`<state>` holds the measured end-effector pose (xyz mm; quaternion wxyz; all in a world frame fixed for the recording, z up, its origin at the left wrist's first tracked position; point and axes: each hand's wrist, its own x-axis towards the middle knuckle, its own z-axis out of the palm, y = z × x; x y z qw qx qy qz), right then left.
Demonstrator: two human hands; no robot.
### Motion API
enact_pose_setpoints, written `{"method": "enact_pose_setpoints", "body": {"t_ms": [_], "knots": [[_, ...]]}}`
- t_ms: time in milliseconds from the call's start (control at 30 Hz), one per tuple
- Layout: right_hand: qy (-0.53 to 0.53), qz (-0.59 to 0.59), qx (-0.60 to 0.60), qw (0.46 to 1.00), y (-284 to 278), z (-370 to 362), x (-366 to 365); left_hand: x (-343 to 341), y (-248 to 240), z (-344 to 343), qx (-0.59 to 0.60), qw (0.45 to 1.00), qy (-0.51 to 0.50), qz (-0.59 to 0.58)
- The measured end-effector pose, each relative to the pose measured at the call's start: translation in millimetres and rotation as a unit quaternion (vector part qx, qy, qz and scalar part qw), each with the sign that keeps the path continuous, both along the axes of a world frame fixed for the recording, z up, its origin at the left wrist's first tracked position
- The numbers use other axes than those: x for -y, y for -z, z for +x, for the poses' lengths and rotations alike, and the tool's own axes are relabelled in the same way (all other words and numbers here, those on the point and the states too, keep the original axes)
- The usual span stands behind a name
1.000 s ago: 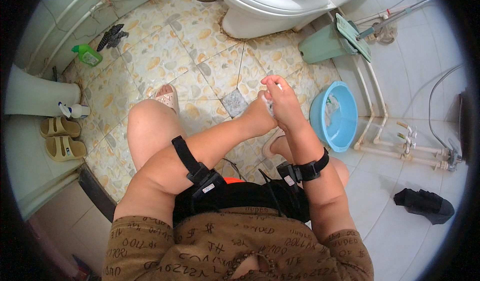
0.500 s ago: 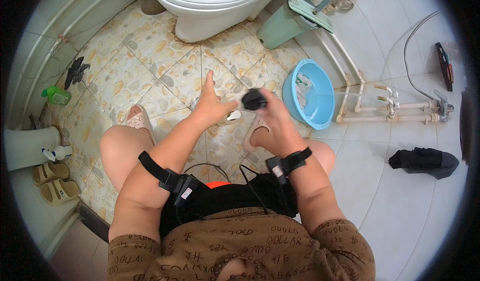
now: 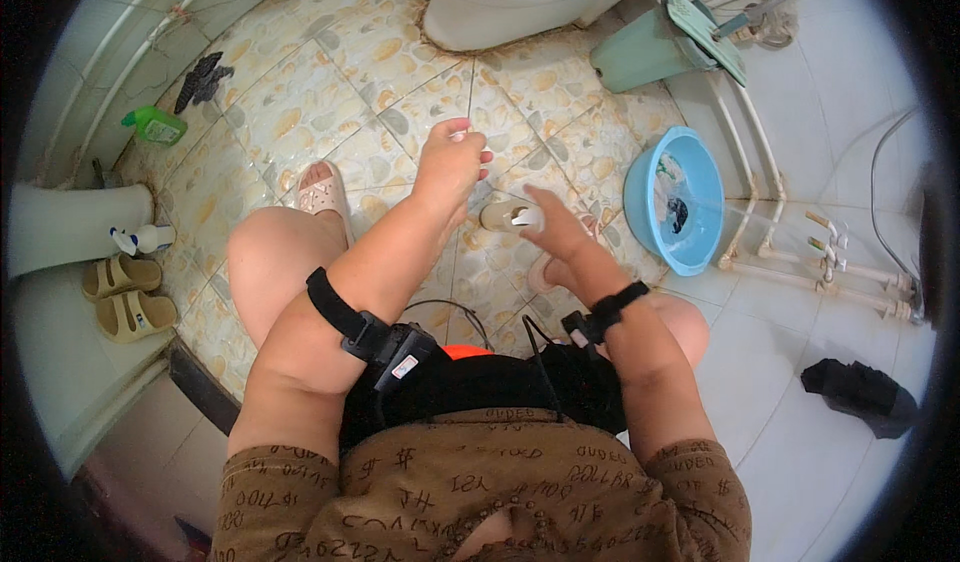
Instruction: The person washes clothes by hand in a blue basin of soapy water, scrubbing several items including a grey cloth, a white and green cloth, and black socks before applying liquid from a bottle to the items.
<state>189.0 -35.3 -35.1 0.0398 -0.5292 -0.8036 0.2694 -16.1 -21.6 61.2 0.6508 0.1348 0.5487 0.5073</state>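
Observation:
My left hand (image 3: 448, 169) is over the floor between my knees, its fingers curled in. A small pale spot shows at its fingertips, too small to name. Just right of it, a beige pump bottle (image 3: 496, 217) with a white pump head (image 3: 524, 219) stands on the floor. My right hand (image 3: 558, 227) is beside the pump head, fingers apart and holding nothing; whether it touches the pump I cannot tell. To the right, a light blue basin (image 3: 637, 210) holds pale cloth and a small black item (image 3: 679, 216), with water streaming in from the side.
A white toilet (image 3: 470, 22) and a green lidded bin (image 3: 640, 57) stand ahead. Taps and pipes (image 3: 826, 244) run along the right wall, near a black cloth (image 3: 860, 397). At left are a green bottle (image 3: 156, 126), dark cloth (image 3: 203, 79) and beige slippers (image 3: 135, 317).
The black item has left my right hand, and a black item now lies in the basin. My right hand has opened beside the pump bottle; my left fingers have curled. The view has shifted.

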Motion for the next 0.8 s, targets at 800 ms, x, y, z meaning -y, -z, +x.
{"method": "enact_pose_setpoints", "body": {"t_ms": [800], "knots": [[0.323, -0.093, -0.447, 0.829, -217.4, 68.4, -21.0, 4.7, -12.7, 4.1, 0.164, 0.956, 0.237, 0.057]]}}
